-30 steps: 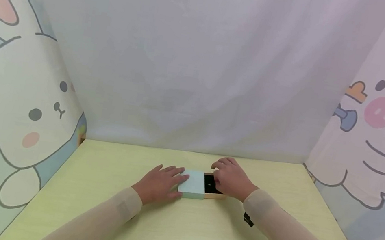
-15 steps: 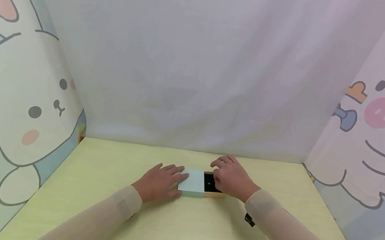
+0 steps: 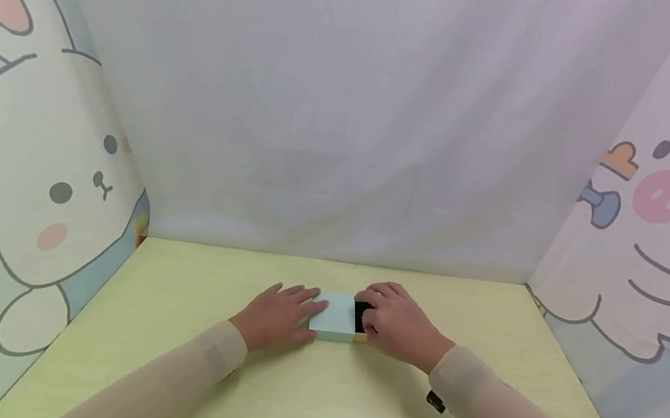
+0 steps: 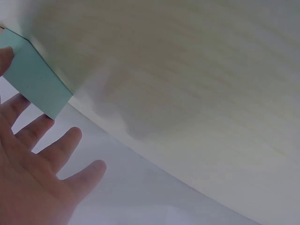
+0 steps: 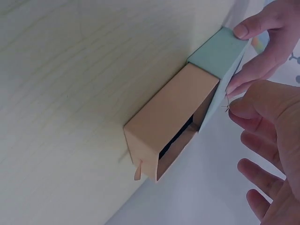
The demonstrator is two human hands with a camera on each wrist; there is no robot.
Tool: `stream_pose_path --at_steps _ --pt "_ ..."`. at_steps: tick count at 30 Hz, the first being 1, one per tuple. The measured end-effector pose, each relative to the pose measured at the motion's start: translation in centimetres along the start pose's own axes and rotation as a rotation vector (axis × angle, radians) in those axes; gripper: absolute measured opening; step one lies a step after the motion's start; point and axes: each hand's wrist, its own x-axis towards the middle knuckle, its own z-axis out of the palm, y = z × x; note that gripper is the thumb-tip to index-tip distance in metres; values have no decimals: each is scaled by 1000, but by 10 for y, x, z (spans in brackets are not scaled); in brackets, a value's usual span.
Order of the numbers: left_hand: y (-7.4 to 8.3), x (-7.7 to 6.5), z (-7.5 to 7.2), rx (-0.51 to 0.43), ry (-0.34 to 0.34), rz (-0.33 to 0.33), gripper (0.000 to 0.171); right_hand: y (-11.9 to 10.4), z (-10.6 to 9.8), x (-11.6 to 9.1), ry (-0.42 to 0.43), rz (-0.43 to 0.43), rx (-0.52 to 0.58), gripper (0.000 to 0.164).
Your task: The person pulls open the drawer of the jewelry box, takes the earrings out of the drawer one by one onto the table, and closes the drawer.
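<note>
A mint-green box sleeve [image 3: 333,317] lies on the table, its peach drawer [image 5: 171,105] pulled out to the right. Black lining [image 3: 361,316] shows inside the drawer. My left hand [image 3: 278,315] holds the sleeve's left end, thumb on the near side and fingers over the top and far edge. Its outer fingers [image 4: 89,178] spread free. Over the drawer, my right hand [image 3: 399,321] pinches a tiny, thin gold-coloured piece of jewellery [image 5: 227,107] between thumb and index finger; its exact kind I cannot tell. The other right fingers are loosely bent. In the head view this hand hides much of the drawer.
The pale wooden table [image 3: 307,405] runs back to a plain light curtain [image 3: 349,111]. Side curtains carry a cartoon rabbit [image 3: 51,212] and a cartoon bird [image 3: 657,247]. A small ribbon tab [image 5: 138,171] hangs from the drawer's end.
My right hand has shifted slightly left and nearer, covering more of the drawer. The small shiny piece seen on the black lining earlier no longer shows there. The left hand keeps its place.
</note>
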Motion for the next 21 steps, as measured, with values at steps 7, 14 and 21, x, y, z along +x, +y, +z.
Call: stream_pose_path --at_steps 7,14,21 --pt "1 0 1 -1 9 -2 67 -18 -7 -3 20 -48 -26 17" --pt "1 0 1 -16 6 -4 67 -33 -7 -9 32 -79 -10 17" --pt "2 0 0 -8 3 -1 68 -45 -3 -14 -19 -104 32 16"
